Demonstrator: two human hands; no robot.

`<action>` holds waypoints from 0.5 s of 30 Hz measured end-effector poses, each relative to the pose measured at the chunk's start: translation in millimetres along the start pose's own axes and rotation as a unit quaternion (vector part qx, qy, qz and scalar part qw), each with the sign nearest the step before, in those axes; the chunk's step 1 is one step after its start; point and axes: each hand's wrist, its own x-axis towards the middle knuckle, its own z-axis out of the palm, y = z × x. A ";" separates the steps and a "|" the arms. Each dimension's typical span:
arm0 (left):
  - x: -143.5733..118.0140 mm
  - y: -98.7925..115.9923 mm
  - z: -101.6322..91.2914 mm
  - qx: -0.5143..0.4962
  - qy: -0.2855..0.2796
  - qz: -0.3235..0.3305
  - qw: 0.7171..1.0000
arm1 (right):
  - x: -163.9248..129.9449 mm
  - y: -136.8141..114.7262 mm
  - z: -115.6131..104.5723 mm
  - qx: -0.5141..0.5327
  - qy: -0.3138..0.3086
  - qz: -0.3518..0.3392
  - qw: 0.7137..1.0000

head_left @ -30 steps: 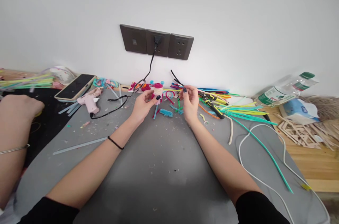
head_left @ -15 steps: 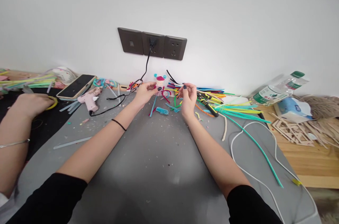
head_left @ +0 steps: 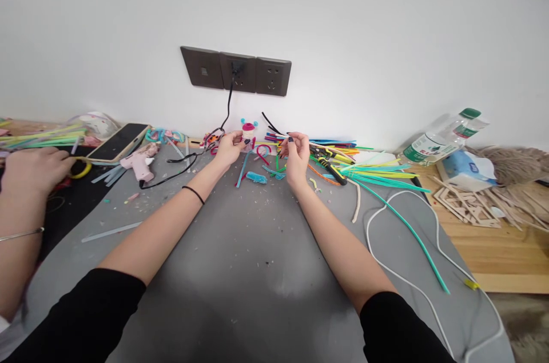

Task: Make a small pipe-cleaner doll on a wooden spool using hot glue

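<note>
My left hand (head_left: pixel 229 150) is closed on a small pipe-cleaner figure (head_left: pixel 248 130) with a white and pink body and two blue balls on top. The figure is upright near the wall. My right hand (head_left: pixel 297 158) is beside it, thumb and fingers curled together above a heap of coloured pipe cleaners; whatever it pinches is too small to tell. Between the hands lie a curled red pipe cleaner (head_left: pixel 263 152) and a fuzzy blue piece (head_left: pixel 256 178). Just right of my right hand rest yellow-and-black pliers (head_left: pixel 332 170).
At left are a pink glue gun (head_left: pixel 140 163), a phone (head_left: pixel 120 143) and a co-worker's hand (head_left: pixel 36 171) by yellow-handled scissors (head_left: pixel 82 168). At right a green-capped bottle (head_left: pixel 441 140) leans near a tissue pack (head_left: pixel 466 170). A white cable (head_left: pixel 372 237) loops across the grey mat (head_left: pixel 257 294).
The view has shifted slightly, moving most things a little left. My left hand still holds the figure, now lower by the table. The co-worker's hand has moved slightly on the left.
</note>
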 end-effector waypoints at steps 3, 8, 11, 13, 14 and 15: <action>4.0 -4.8 -1.4 0.006 0.007 -0.006 1.000 | 0.6 1.5 0.3 -0.001 -0.004 0.005 1.000; 7.3 -7.8 -3.8 0.009 0.015 -0.008 1.000 | 1.3 2.7 -0.4 0.000 -0.014 0.008 1.000; 8.0 -7.3 -4.0 0.012 0.014 -0.008 1.000 | 1.2 3.5 -0.6 0.007 -0.019 0.006 1.000; 7.9 -6.7 -3.8 0.018 0.012 -0.008 1.000 | 1.0 3.9 -0.6 0.005 -0.022 0.009 1.000; 7.7 -6.5 -3.7 0.022 0.012 -0.007 1.000 | 1.0 4.1 -0.5 0.003 -0.022 0.011 1.000; 7.3 -6.4 -3.7 0.025 0.011 -0.006 1.000 | 1.0 4.1 -0.5 0.002 -0.023 0.014 1.000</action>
